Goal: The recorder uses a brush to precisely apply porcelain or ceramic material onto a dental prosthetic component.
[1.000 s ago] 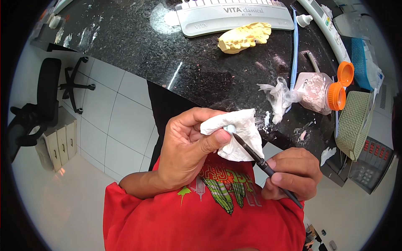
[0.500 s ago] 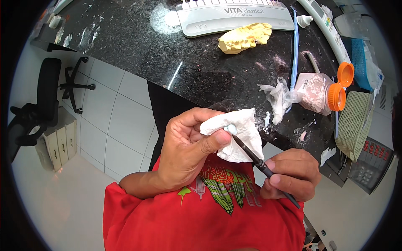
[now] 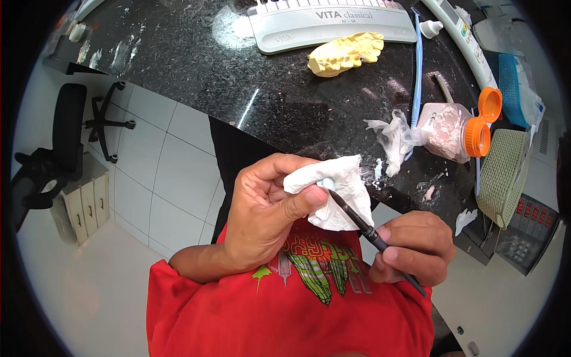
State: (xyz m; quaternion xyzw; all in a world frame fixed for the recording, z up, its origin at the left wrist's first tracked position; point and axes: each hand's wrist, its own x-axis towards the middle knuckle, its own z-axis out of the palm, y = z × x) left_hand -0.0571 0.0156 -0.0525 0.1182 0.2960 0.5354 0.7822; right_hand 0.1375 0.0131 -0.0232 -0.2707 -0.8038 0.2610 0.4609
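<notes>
Left hand (image 3: pixel 264 217) gripping a crumpled white tissue (image 3: pixel 333 193), thumb pressed on it. Right hand (image 3: pixel 413 247) pinching a thin black brush (image 3: pixel 369 229), tip touching the tissue. Beyond, on the black tabletop (image 3: pixel 238 83): yellow dental cast (image 3: pixel 345 53), orange-lidded jar (image 3: pixel 455 125).

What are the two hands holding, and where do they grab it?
The left hand pinches a folded white tissue between thumb and fingers. The right hand grips a thin dark brush around its handle's middle, tip against the tissue.
</notes>
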